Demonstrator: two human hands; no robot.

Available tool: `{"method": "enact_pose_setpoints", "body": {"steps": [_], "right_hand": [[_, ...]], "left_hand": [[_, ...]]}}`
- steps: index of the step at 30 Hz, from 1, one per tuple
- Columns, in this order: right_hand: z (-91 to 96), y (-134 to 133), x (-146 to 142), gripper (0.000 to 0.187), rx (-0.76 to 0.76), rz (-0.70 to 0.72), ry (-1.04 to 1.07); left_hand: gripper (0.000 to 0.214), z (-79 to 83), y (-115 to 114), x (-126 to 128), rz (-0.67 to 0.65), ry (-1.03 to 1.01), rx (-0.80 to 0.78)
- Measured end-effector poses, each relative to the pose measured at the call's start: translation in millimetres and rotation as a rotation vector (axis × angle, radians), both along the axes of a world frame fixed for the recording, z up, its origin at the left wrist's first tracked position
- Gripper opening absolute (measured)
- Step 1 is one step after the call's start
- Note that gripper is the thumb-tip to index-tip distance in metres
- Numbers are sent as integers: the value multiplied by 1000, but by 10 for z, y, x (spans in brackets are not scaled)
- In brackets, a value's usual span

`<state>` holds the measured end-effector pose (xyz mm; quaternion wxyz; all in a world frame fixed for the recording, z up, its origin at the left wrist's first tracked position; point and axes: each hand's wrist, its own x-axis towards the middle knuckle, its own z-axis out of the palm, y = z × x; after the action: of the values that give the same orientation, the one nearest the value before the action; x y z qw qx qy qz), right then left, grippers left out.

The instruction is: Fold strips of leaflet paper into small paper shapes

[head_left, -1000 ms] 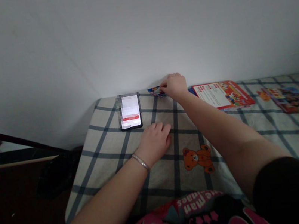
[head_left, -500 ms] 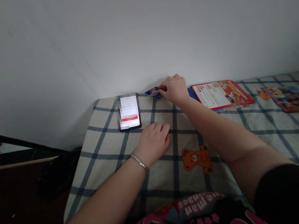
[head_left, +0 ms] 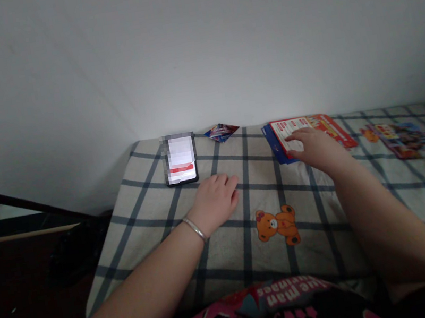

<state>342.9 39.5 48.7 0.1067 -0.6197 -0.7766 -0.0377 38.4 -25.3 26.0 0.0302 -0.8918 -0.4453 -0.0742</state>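
My left hand (head_left: pixel 216 200) rests palm down on the checked sheet (head_left: pixel 148 212), fingers loosely curled, holding nothing; a silver bangle sits on its wrist. My right hand (head_left: pixel 313 147) reaches with fingers stretched out over the near corner of a red and white printed card stack (head_left: pixel 320 126) with blue sheets under it. A small folded blue and red paper piece (head_left: pixel 221 131) lies by the wall, free of both hands. A lit phone (head_left: pixel 180 158) lies just beyond my left hand.
Another colourful printed sheet (head_left: pixel 409 141) lies at the right. An orange bear print (head_left: pixel 278 225) marks the sheet near me. The bed's left edge drops to a dark floor (head_left: pixel 31 263). A plain wall (head_left: pixel 195 49) stands right behind.
My right hand let go of the small folded paper by the wall and moved right onto the red card stack. The left hand stayed put.
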Motion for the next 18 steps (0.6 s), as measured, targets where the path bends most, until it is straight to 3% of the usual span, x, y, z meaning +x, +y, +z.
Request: {"method": "enact_pose_setpoints", "body": {"steps": [5, 18], "right_hand": [[-160, -132, 110, 49, -28, -49, -82], [-96, -213, 69, 35, -6, -70, -41]], "left_hand": [[17, 0, 4, -1, -3, 1, 0], [17, 1, 21, -17, -14, 3, -21]]}}
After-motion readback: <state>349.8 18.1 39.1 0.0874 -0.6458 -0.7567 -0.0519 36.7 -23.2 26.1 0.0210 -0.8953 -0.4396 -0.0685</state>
